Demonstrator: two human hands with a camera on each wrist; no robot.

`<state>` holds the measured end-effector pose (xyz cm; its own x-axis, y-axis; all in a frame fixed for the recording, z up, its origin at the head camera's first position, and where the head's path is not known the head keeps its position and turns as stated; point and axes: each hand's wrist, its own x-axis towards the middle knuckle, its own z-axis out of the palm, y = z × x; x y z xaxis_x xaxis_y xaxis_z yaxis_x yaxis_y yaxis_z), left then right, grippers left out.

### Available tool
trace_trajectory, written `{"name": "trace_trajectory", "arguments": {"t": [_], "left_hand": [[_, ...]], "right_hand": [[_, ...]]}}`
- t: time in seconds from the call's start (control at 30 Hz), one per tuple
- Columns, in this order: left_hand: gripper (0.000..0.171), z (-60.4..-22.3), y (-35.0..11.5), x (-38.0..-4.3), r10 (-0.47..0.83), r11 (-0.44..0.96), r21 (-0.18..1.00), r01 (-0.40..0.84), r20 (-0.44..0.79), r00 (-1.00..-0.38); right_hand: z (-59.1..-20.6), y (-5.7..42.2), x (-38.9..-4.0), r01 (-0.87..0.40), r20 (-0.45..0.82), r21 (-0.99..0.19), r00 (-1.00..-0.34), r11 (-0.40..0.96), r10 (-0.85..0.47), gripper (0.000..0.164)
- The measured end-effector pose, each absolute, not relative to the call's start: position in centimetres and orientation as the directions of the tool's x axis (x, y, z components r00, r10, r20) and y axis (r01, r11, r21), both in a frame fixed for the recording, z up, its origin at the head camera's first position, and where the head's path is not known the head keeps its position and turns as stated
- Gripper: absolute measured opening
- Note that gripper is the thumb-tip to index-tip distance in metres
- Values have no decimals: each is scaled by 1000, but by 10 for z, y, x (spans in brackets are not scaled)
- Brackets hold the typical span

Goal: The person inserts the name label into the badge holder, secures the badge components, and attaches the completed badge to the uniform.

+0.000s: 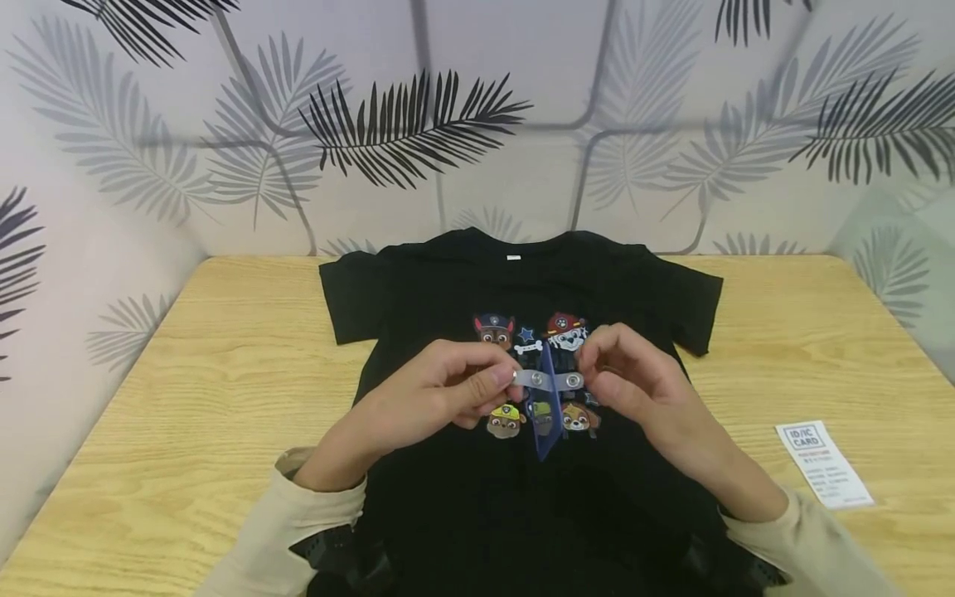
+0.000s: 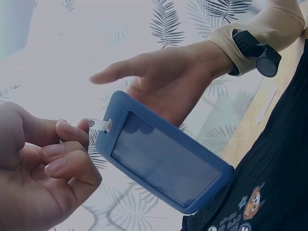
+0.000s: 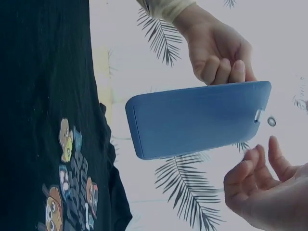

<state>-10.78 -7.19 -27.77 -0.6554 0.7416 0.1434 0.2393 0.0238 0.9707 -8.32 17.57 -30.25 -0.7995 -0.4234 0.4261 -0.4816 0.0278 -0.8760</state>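
Observation:
A blue badge holder (image 2: 166, 159) with a clear window hangs above the black T-shirt (image 1: 448, 497), seen edge-on in the head view. A translucent snap strap (image 1: 535, 380) passes through the slot at its top. My left hand (image 1: 443, 385) pinches one end of this strap between thumb and fingers. The strap's other end, with a metal snap (image 3: 272, 121), sticks out on the far side of the slot. Close by that end is my right hand (image 1: 656, 398), its fingers loosely bent and its thumb extended, apart from the snap in the right wrist view.
The T-shirt, printed with cartoon dog faces (image 1: 504, 421), lies spread on the wooden table (image 1: 209, 398). A white paper card (image 1: 824, 464) marked ID/IC CARD is at the right. A leaf-patterned wall covering (image 1: 477, 108) rises behind the table.

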Motion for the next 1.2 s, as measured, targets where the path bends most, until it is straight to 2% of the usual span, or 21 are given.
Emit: {"name": "trace_trajectory", "arguments": {"t": [0.2,0.33,0.67,1.2], "left_hand": [[20,-279,-73,-109,740,14,975,220,138,-659],[22,-280,-73,-110,745,11,978,207,130,-655],[26,-279,-73,-110,753,5,980,197,126,-646],[25,-281,-70,-110,752,20,987,161,91,-653]], "right_hand": [[-300,178,-88,-513,410,-851,-781,112,-471,72],[-306,175,-90,-542,400,-824,-763,165,-508,92],[-314,168,-87,-499,344,-847,-776,181,-529,92],[-314,167,-86,-516,368,-832,-787,202,-495,84]]}}
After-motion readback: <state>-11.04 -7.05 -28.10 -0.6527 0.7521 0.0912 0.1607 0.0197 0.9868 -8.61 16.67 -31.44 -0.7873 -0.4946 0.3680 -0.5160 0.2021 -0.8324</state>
